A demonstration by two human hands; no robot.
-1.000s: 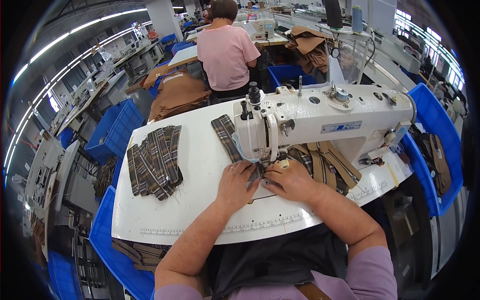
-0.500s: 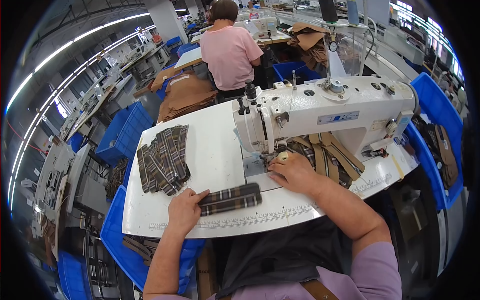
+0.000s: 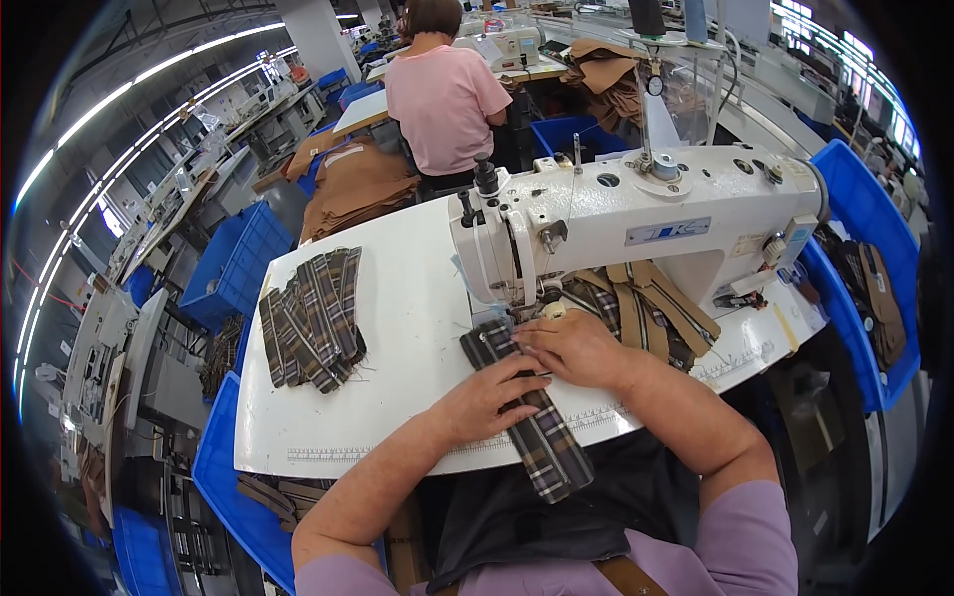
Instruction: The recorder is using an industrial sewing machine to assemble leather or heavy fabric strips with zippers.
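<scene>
A dark plaid fabric strip [image 3: 553, 455] lies slantwise on the white sewing table, its upper end by the needle area and its lower end over the front edge. My left hand [image 3: 489, 399] curls across its middle, fingers gripping it. Fingertips of my right hand [image 3: 576, 348] pinch the strip's right edge near the upper end, just in front of the presser foot; the thumb is partly hidden. Over both hands stands the white sewing machine [image 3: 596, 214]. The needle tip is hard to make out.
Plaid strips with zippers [image 3: 316, 318] are piled on the table's left. More plaid and tan zipper strips [image 3: 646, 308] lie under the machine arm. Blue bins [image 3: 234, 263] flank the table. Ahead, a person in pink [image 3: 447, 109] sits beside stacked brown pieces [image 3: 360, 184].
The plaid strip has turned from lying crosswise to slanting, with its upper end now by the needle. My left hand has moved right with it, close to my right hand.
</scene>
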